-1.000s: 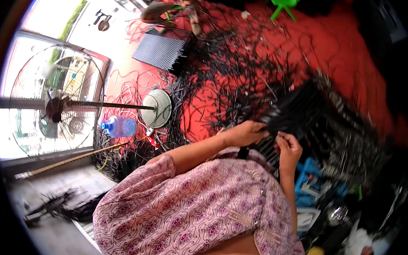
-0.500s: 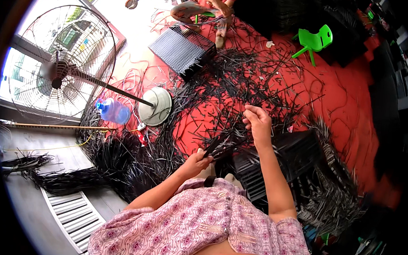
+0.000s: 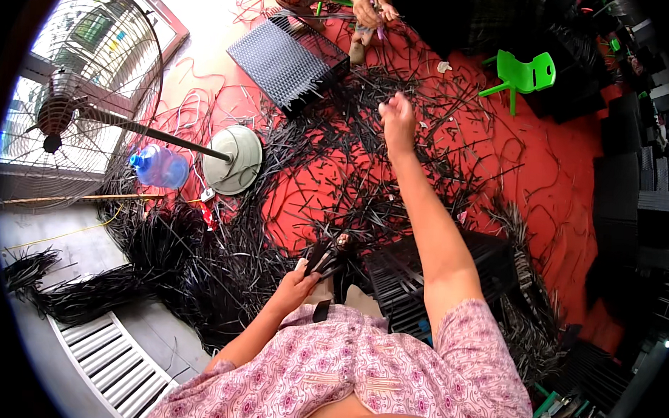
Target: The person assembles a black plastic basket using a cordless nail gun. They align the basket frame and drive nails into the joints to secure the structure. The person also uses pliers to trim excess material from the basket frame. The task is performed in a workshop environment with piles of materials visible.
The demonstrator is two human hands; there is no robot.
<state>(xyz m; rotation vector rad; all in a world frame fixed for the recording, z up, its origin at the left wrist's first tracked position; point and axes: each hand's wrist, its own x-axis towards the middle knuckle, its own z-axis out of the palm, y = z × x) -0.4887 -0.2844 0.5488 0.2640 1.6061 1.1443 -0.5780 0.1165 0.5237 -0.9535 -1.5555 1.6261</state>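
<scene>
My left hand (image 3: 296, 289) is low in front of me, closed round a small bundle of black strips (image 3: 319, 259) that fans up and to the right. Far out ahead, my raised right hand (image 3: 398, 121) has its fingers curled in a pinch; whatever it holds, if anything, is too thin to make out. Below my right forearm stands a black slatted or woven box-like piece (image 3: 399, 280), partly hidden by the arm. Many cut black strips (image 3: 352, 157) lie scattered over the red floor between my hands and beyond.
A standing fan (image 3: 231, 158) and a blue water jug (image 3: 159, 166) stand at left, above a heap of long black strips (image 3: 169, 257). Ahead is a grey woven box (image 3: 285, 63), with a seated person's hands (image 3: 369, 10) beyond it. A green chair (image 3: 525, 74) stands at far right.
My right hand has swung up and away from me, arm stretched out. My left hand has shifted slightly down and left, still holding the strips. The whole view has turned a little.
</scene>
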